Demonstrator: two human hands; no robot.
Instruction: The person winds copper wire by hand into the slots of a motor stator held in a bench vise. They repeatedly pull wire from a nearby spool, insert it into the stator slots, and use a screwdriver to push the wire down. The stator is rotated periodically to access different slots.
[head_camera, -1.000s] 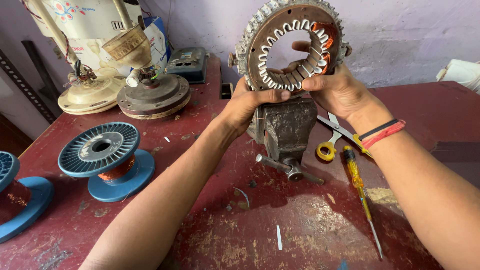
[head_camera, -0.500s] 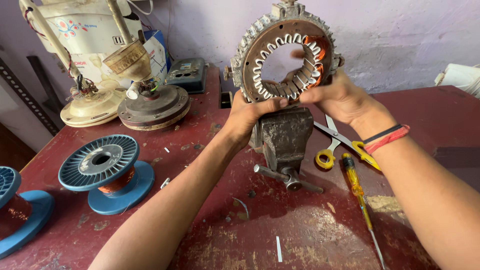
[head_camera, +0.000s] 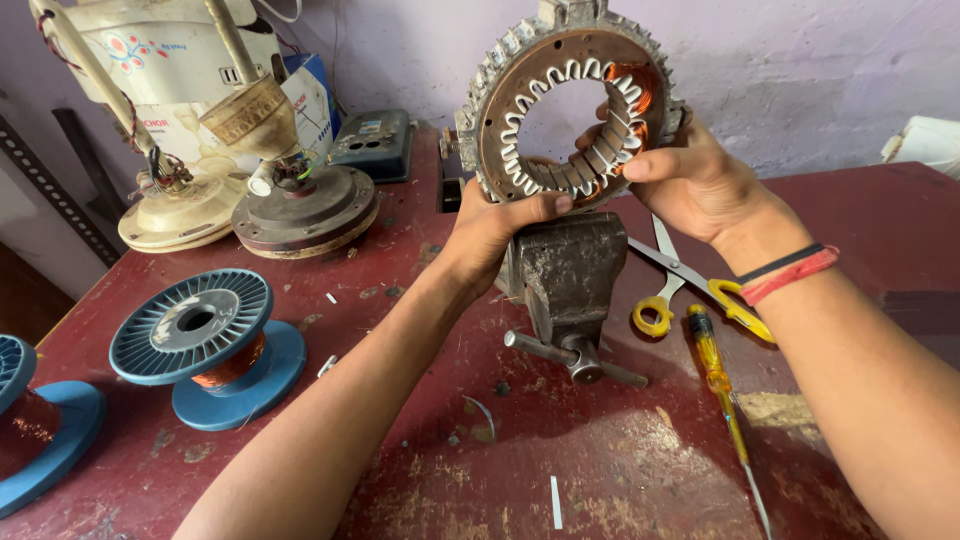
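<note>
A round metal stator ring (head_camera: 510, 90) with slotted teeth stands upright above a grey bench vise (head_camera: 565, 275); copper wire is wound in its slots at the upper right. My left hand (head_camera: 495, 225) grips the ring's lower left rim, thumb lying along the bottom. My right hand (head_camera: 690, 180) holds the ring's right side, with fingers reaching through the bore onto the copper coil. Whether the vise jaws clamp the ring is hidden by my hands.
On the dark red table (head_camera: 620, 470) lie yellow-handled scissors (head_camera: 690, 285) and a yellow screwdriver (head_camera: 720, 385) right of the vise. Blue spools of copper wire (head_camera: 200, 340) sit at left, another (head_camera: 30, 420) at the edge. Fan motor parts (head_camera: 300, 205) stand behind.
The view has drawn closer to the ring. My right fingers have shifted along the inner teeth toward the copper coil, and my left thumb now presses along the ring's bottom edge.
</note>
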